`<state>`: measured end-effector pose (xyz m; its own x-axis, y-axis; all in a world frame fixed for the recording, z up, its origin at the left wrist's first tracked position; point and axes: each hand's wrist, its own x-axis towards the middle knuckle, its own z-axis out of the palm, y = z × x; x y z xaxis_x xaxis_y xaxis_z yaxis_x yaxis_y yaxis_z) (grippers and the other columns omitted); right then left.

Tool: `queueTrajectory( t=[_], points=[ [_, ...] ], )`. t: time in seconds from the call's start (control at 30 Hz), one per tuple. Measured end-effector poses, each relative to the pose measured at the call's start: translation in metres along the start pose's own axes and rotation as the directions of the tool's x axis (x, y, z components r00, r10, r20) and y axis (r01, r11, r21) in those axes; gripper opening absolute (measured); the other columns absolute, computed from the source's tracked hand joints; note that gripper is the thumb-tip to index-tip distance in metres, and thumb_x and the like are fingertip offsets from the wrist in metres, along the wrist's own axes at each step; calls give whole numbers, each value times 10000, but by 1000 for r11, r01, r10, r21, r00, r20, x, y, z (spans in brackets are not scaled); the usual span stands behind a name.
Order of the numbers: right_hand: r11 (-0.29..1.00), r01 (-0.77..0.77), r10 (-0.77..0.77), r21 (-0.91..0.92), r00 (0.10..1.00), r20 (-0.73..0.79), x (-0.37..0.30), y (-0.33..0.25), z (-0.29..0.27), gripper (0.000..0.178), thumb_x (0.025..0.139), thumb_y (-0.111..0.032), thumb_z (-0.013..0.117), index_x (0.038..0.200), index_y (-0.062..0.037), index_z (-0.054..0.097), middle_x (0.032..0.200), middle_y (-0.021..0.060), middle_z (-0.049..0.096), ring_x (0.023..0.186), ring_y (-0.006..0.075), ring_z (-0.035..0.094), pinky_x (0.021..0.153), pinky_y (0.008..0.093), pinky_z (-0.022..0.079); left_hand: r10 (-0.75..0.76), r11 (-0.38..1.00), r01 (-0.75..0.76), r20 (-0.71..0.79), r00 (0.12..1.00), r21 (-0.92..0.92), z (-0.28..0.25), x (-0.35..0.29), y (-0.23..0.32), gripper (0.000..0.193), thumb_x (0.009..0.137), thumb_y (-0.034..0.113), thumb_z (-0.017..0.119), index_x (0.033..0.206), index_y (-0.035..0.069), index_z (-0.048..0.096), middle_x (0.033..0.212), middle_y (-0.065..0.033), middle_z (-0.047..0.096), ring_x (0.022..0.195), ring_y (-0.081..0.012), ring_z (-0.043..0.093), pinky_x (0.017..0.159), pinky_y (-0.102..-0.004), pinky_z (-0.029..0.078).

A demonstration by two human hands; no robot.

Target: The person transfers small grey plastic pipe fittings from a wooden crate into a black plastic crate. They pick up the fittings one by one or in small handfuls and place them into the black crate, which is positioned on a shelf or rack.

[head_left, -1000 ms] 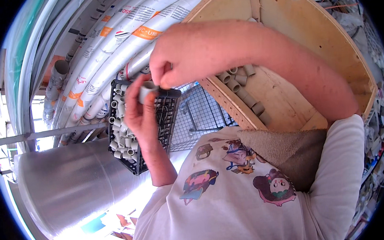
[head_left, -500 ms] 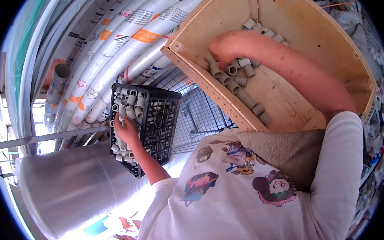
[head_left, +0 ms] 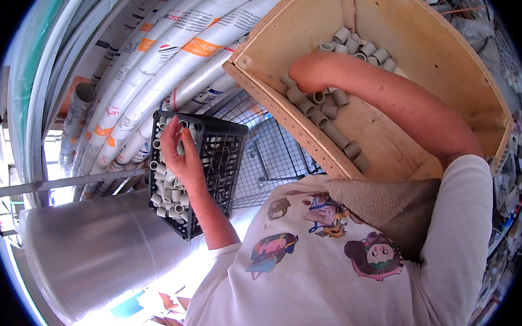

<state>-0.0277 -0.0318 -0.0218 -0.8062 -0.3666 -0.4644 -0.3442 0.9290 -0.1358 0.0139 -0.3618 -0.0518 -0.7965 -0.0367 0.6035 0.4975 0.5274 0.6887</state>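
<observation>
Over the black plastic crate on my left, my left hand is raised with its thumb and fingers apart and nothing visible in them. Grey pipe couplings fill the crate beneath it. Across the wooden box on my right, my right arm reaches to the box's left wall. My right hand is bent down among short grey pipe couplings; its fingers are hidden behind the hand. A second cluster of couplings lies in the far corner of the box.
White wrapped pipes lean behind the crate. A wire mesh cart stands between crate and wooden box. At the lower left lies a large clear-wrapped roll, with a metal bar above it. Brown cloth hangs over the box's near edge.
My left hand has lifted from the couplings in the crate and moved up and slightly right, its fingers spreading. My right hand has shifted slightly among the couplings in the box.
</observation>
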Motion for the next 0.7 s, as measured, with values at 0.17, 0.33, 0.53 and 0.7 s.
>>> queueTrajectory(
  t=[0.17,0.33,0.53,0.7],
  points=[
    [977,-70,86,199,994,-74,-46,-20,-69,183,784,-102,562,748,-12,717,714,128,701,705,266,691,697,407,536,37,995,-33,42,998,-96,12,7,48,301,950,46,614,1248,3,609,1187,-111,617,1051,-192,622,954,-314,484],
    [977,143,-95,156,954,-283,-91,-42,-110,214,800,-139,543,781,-10,713,712,139,685,693,277,683,687,405,533,138,963,-109,105,985,-247,19,10,82,380,924,73,658,1281,-21,572,1211,-146,615,1055,-222,628,952,-350,488],
    [942,331,-273,49,846,-459,-119,-71,-112,218,799,-143,566,825,14,715,752,186,684,720,316,690,683,425,546,244,900,-159,166,955,-406,30,5,117,558,883,139,726,1359,-39,496,1257,-172,593,1130,-254,604,1000,-384,462],
    [913,407,-343,12,785,-516,-106,-84,-94,211,803,-168,579,829,-10,716,789,200,682,750,358,679,721,453,538,125,883,-31,171,977,-468,36,-7,120,588,872,93,732,1379,-55,475,1322,-166,553,1206,-242,555,1041,-364,432]
  ],
)
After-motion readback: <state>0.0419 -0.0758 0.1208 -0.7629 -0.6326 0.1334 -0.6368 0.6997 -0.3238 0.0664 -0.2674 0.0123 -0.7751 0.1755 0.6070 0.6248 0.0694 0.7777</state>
